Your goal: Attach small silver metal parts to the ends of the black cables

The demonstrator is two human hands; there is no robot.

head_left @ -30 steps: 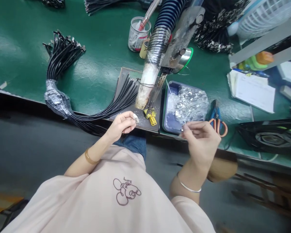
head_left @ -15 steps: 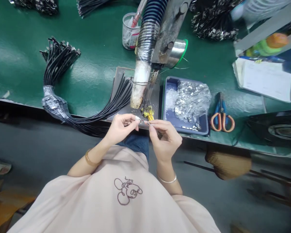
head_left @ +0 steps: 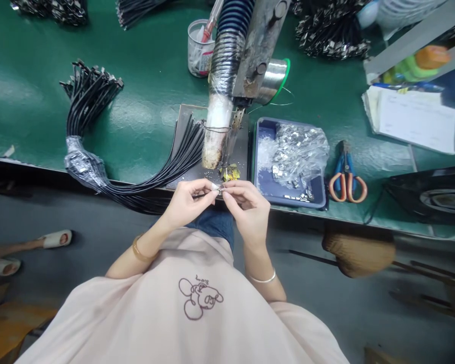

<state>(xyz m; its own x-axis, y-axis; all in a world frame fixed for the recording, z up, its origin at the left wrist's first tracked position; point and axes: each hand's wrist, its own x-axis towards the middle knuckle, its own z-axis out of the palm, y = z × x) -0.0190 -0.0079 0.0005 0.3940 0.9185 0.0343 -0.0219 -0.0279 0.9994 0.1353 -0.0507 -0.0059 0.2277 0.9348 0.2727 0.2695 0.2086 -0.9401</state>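
My left hand [head_left: 187, 201] and my right hand [head_left: 247, 206] meet at the near edge of the green bench. Both pinch a small metal piece [head_left: 220, 188] between their fingertips; my left hand also seems to grip the end of a black cable, hidden by its fingers. A bundle of black cables [head_left: 98, 131] fans onto a dark work plate [head_left: 185, 121] just beyond my hands. A blue tray [head_left: 263, 182] with a clear bag of small metal parts [head_left: 299, 156] lies to the right. Above my hands hangs a ribbed hose and nozzle [head_left: 222, 91].
Orange-handled scissors [head_left: 346, 174] lie right of the tray. A clear cup [head_left: 197, 48] and a solder spool [head_left: 275, 76] stand behind the hose. Papers [head_left: 413, 119] and a black fan [head_left: 432, 194] are at the right. More cable heaps [head_left: 331, 33] lie at the back. Another person's feet [head_left: 30, 247] show at the left.
My right hand has come from the blue tray leftward with a small metal piece and now meets my left hand. The view has shifted slightly; feet have appeared at the left.
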